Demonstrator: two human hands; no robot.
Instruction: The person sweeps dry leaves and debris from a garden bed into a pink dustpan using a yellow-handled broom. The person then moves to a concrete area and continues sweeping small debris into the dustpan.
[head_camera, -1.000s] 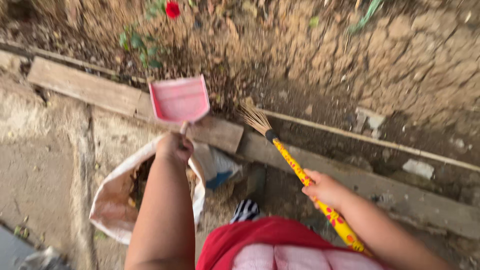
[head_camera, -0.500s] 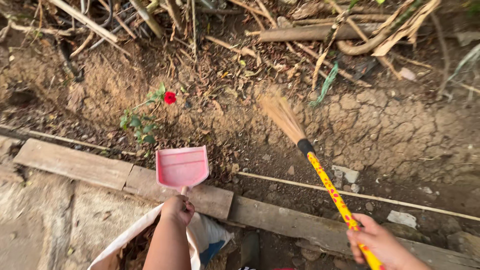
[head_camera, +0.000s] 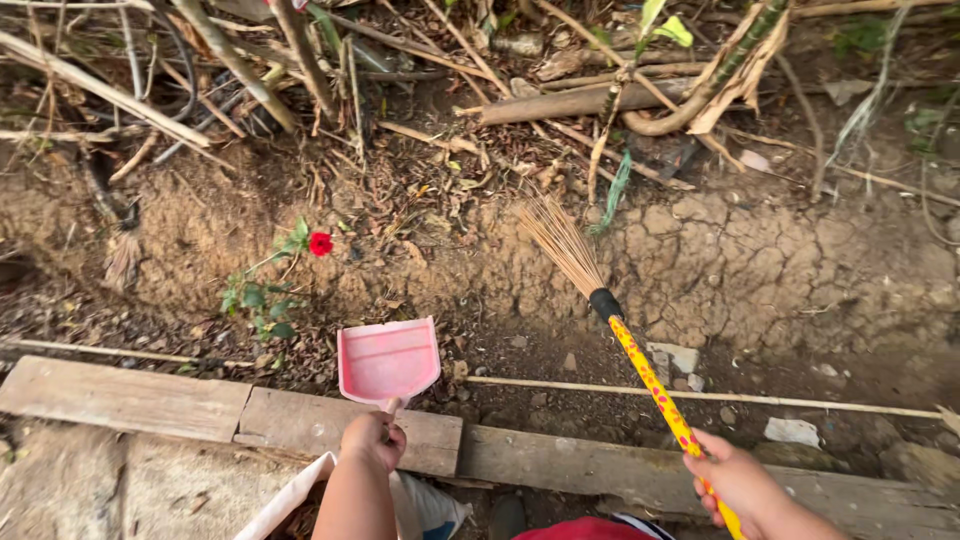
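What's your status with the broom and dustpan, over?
Left hand shut on pink dustpan, held above the plank. Right hand shut on yellow broom, bristles on the dirt bank. Small red flower left of the dustpan.

My left hand (head_camera: 373, 438) and right hand (head_camera: 738, 482) are bare, no gloves, rings or sleeves, with both forearms uncovered behind the fingers. Between my wrists, low down, shows red clothing (head_camera: 585, 528) edged with a striped bit.

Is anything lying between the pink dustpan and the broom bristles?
Nothing solid. Between the pink dustpan, held by the left hand, and the broom bristles, held by the right hand, there is only bare soil with scattered dry leaves.
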